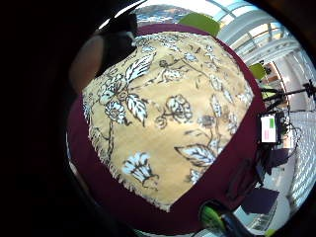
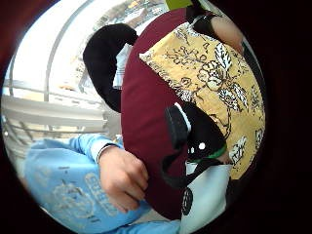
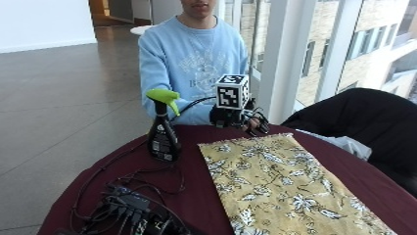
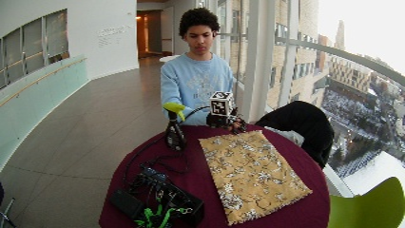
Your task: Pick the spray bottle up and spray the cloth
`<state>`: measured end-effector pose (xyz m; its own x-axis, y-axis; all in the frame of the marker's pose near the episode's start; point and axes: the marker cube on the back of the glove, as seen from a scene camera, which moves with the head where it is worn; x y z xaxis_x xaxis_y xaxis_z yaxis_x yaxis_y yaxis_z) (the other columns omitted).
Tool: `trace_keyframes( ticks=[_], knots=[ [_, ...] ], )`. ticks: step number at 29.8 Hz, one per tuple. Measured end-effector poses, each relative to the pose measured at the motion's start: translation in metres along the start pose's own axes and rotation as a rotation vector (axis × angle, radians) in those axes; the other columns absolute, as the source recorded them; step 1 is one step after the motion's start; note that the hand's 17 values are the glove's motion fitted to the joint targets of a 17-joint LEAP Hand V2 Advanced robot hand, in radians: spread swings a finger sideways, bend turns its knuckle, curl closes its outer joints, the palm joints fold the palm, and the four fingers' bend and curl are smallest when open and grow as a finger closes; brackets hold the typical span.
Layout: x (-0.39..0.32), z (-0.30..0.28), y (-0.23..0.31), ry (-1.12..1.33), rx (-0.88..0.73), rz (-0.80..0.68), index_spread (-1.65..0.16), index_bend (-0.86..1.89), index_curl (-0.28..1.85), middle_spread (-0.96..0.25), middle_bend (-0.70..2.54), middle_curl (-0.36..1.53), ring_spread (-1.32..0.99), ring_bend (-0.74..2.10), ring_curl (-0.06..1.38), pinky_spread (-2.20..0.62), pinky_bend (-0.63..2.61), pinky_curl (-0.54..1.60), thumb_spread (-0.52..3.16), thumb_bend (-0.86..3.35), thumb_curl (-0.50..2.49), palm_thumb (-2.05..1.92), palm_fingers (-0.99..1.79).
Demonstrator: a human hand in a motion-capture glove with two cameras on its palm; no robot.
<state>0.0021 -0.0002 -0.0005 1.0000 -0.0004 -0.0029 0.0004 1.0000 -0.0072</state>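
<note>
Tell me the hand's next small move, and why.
Probably reach sideways to the spray bottle and close around its neck: the gloved hand hovers empty above the cloth's near edge, and the bottle stands upright, untouched, beside the cloth.

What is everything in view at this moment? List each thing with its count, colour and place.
Spray bottle with dark body and lime green trigger head: one, black and green, upright on the table beside the cloth's near-person corner, not held.
Floral patterned fringed cloth: one, mustard yellow with white and dark flowers, spread flat on the table.
Round table with maroon cover: one, dark red, under everything.
Bundle of black cables and electronic boxes: one cluster, black, on the table edge away from the person.
Black garment: one, draped over a seat beside the table.
Lime green chair: one, beside the table.
Gloved right hand: black, hovering at the cloth's end nearest the person, holding nothing.
Bare left hand: at the table edge.
</note>
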Motion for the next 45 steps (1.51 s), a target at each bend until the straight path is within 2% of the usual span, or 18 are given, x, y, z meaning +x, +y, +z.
trace_keyframes(
  ticks=[10,24,34,45],
  knots=[
    [0.000,0.001,-0.001,0.006,-0.007,-0.003,-0.35,0.28,0.23,-0.05,0.30,0.19,-0.02,0.20,0.14,0.18,0.29,0.18,0.88,0.32,0.15,0.55,0.58],
    [0.003,-0.001,0.007,0.010,0.006,0.000,-0.38,0.23,0.30,-0.05,0.25,0.27,-0.03,0.18,0.17,0.20,0.24,0.24,1.12,0.26,0.22,0.60,0.60],
    [0.000,-0.021,0.078,-0.022,0.049,0.043,-0.39,0.21,0.33,-0.06,0.22,0.30,-0.03,0.17,0.18,0.20,0.22,0.27,1.18,0.20,0.25,0.63,0.61],
    [0.003,-0.036,0.180,-0.100,0.091,0.177,-0.38,0.19,0.35,-0.06,0.19,0.32,-0.04,0.17,0.19,0.20,0.20,0.29,1.20,0.15,0.28,0.65,0.62]
  ],
)
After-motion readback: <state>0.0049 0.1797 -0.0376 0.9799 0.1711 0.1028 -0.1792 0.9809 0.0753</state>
